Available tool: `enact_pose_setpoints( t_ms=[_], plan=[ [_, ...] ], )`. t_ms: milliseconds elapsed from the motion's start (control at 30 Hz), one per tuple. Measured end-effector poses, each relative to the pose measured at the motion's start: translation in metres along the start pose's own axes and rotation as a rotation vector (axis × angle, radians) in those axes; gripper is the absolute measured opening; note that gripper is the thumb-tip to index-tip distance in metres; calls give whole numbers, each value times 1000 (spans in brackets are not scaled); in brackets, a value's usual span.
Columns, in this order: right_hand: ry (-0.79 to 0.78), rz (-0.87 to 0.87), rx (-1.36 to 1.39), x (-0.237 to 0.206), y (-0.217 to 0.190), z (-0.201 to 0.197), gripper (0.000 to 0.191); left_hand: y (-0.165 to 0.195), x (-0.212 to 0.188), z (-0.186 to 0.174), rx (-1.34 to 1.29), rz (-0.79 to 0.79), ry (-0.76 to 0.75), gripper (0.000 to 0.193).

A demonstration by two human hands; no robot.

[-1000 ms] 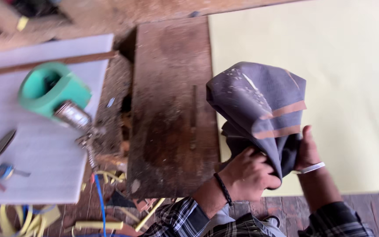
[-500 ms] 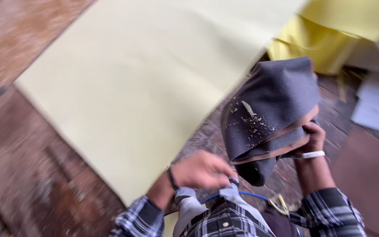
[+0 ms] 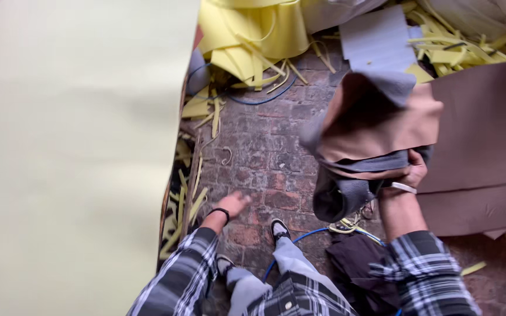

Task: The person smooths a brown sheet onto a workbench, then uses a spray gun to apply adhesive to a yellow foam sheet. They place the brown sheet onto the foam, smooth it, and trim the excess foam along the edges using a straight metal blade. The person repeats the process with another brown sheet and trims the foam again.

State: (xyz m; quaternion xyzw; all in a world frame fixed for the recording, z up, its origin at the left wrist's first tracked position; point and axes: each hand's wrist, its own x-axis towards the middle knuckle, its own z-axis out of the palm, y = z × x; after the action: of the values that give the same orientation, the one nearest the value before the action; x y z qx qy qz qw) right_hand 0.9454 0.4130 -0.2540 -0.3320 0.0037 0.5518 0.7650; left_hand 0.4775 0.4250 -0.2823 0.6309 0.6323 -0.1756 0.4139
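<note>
Right hand (image 3: 406, 175) grips a bunched, floppy grey-and-tan leather piece (image 3: 370, 126) above the worn brick floor (image 3: 265, 152). Left hand (image 3: 233, 205) hangs empty, fingers loose, beside a smooth pale-yellow foam sheet (image 3: 71, 158). Curled yellow foam strips (image 3: 188, 193) litter the floor.

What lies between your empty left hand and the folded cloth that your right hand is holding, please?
In the head view, only bare brick floor lies between the left hand and the grey and brown cloth held by the right hand; yellow offcut strips lie left of that hand.
</note>
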Motion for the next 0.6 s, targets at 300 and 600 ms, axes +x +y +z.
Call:
enact_pose_setpoints(
  t_ms=[300, 600],
  plan=[
    [104, -44, -119, -11, -18, -29, 37, 238, 33, -28, -798, 779, -101, 68],
    [-139, 335, -338, -66, 53, -47, 38, 228, -75, -41, 69, 684, 666, 67]
  ],
)
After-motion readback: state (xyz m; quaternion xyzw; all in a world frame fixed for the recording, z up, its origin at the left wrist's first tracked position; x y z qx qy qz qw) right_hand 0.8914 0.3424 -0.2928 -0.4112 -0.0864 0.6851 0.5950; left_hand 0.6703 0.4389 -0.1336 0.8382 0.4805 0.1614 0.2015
